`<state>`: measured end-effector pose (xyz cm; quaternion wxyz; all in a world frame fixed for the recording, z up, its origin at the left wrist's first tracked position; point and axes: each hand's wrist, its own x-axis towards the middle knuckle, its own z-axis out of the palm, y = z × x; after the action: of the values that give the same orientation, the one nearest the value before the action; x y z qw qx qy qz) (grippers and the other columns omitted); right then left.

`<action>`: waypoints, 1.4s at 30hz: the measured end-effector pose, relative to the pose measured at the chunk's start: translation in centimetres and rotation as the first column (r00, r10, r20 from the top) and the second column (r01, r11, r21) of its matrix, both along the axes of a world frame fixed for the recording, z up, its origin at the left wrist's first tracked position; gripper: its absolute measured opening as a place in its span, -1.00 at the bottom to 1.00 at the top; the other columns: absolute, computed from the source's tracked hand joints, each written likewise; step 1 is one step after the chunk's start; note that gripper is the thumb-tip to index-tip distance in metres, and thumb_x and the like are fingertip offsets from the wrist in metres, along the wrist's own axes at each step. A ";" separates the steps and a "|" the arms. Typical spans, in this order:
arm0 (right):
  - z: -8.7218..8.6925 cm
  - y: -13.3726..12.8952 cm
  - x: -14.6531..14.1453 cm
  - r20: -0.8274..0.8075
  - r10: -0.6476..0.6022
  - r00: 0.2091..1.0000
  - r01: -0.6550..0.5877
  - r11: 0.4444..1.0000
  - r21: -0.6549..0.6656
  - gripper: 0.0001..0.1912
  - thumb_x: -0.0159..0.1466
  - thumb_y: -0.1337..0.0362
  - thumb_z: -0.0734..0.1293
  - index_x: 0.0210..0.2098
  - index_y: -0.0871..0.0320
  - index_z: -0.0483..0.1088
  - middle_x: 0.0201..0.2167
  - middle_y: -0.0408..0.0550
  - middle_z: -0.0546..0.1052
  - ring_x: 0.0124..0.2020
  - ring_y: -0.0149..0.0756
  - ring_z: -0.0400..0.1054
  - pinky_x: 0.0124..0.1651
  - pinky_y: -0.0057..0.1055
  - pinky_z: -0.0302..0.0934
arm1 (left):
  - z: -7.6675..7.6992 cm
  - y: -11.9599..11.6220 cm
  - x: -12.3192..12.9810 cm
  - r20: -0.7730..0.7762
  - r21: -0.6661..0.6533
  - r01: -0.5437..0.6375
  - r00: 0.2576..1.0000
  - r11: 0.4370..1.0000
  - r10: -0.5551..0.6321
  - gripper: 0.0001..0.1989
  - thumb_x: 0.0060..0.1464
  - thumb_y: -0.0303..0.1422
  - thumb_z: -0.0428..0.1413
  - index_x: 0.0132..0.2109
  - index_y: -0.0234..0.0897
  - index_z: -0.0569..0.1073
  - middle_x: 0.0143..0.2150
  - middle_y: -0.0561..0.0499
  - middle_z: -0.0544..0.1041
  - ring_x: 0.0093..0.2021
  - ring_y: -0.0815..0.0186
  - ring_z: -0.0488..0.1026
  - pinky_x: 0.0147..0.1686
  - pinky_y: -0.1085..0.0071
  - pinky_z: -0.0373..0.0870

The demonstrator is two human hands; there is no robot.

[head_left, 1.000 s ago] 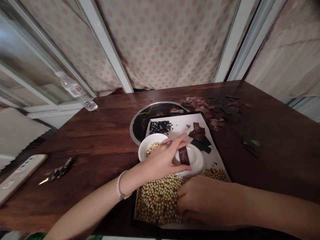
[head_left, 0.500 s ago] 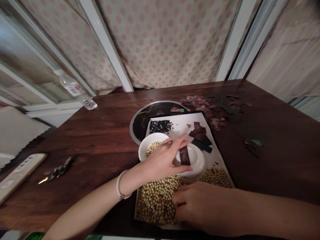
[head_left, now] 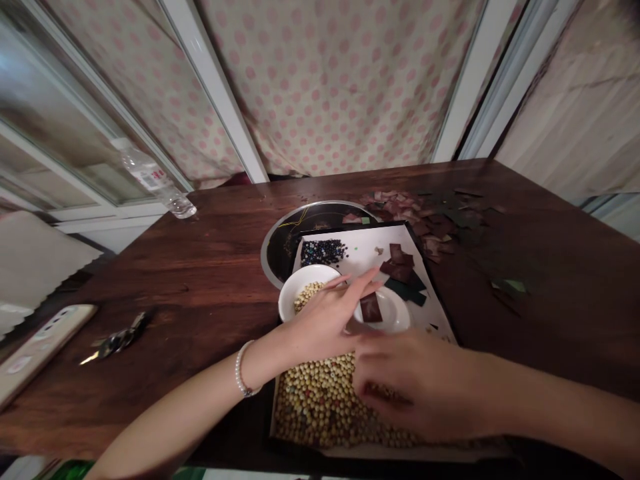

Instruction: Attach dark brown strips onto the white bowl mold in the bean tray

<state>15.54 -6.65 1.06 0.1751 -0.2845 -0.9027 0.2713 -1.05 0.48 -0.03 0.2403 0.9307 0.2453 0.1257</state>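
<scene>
My left hand (head_left: 320, 317) has its fingers spread over a white upturned dish (head_left: 397, 313), beside a dark brown square piece (head_left: 371, 308) lying on it. Under the wrist side of that hand stands a white bowl (head_left: 289, 297) with pale beads (head_left: 307, 293) inside. My right hand (head_left: 415, 383) is curled just above the near part of the tray, over many yellowish beads (head_left: 315, 400). It is slightly blurred, and whatever its fingertips hold is hidden. The thumb of the left hand is covered by the right hand.
The black-edged tray (head_left: 373, 233) also carries dark small beads (head_left: 323, 252) and brown and green pieces (head_left: 400, 267). A round dark plate (head_left: 280, 243) lies partly beneath it. Scraps (head_left: 450, 217), a plastic bottle (head_left: 157, 180), keys (head_left: 117, 343) and a phone (head_left: 45, 347) lie around.
My right hand has risen from among the beads towards the white upturned dish, now overlapping its near rim. My left hand has stayed almost in place.
</scene>
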 end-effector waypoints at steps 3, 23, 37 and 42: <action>1.1 1.8 1.4 -0.158 -0.226 0.961 0.223 0.974 -0.037 -0.94 0.13 0.42 0.26 -0.44 0.16 0.35 -0.56 -0.21 0.34 -0.56 -0.51 0.15 -0.50 -0.55 0.03 | -0.2 0.0 0.0 0.007 0.017 -0.016 1.000 1.000 0.016 -0.18 -0.01 -0.31 0.12 0.29 -0.21 -0.17 0.20 -0.12 0.26 0.20 0.06 0.18 0.16 0.02 0.10; -1.5 5.0 3.0 -0.057 -0.341 0.938 0.337 0.938 -0.076 -0.91 0.05 0.42 0.30 -0.50 0.20 0.46 -0.71 -0.28 0.23 -0.65 -0.55 0.04 -0.56 -0.56 -0.07 | 0.2 -0.2 0.2 -0.052 0.049 -0.078 0.995 0.996 0.081 -0.23 0.02 -0.20 0.12 0.26 -0.35 -0.06 0.16 -0.19 0.31 0.15 0.03 0.23 0.12 0.05 0.18; -1.6 5.2 3.1 -0.048 -0.394 0.918 0.392 0.919 -0.050 -0.91 0.04 0.40 0.30 -0.50 0.20 0.48 -0.70 -0.25 0.27 -0.65 -0.55 0.03 -0.54 -0.55 -0.07 | 0.1 0.0 0.2 -0.046 0.063 -0.070 0.996 0.996 0.073 -0.25 0.02 -0.18 0.13 0.26 -0.28 -0.03 0.14 -0.16 0.34 0.13 0.01 0.27 0.07 0.03 0.23; -1.7 5.2 3.0 -0.037 -0.418 0.908 0.417 0.908 -0.033 -0.91 0.05 0.40 0.30 -0.49 0.19 0.46 -0.70 -0.27 0.27 -0.64 -0.54 0.04 -0.54 -0.56 -0.06 | 0.1 0.0 0.2 -0.040 0.062 -0.069 0.997 0.996 0.072 -0.24 0.01 -0.18 0.13 0.26 -0.28 -0.03 0.15 -0.18 0.33 0.12 0.01 0.28 0.07 0.04 0.24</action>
<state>18.52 -1.44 -0.65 0.2451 -0.4672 -0.8136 0.2444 -0.89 0.45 0.05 0.2024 0.9307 0.2791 0.1219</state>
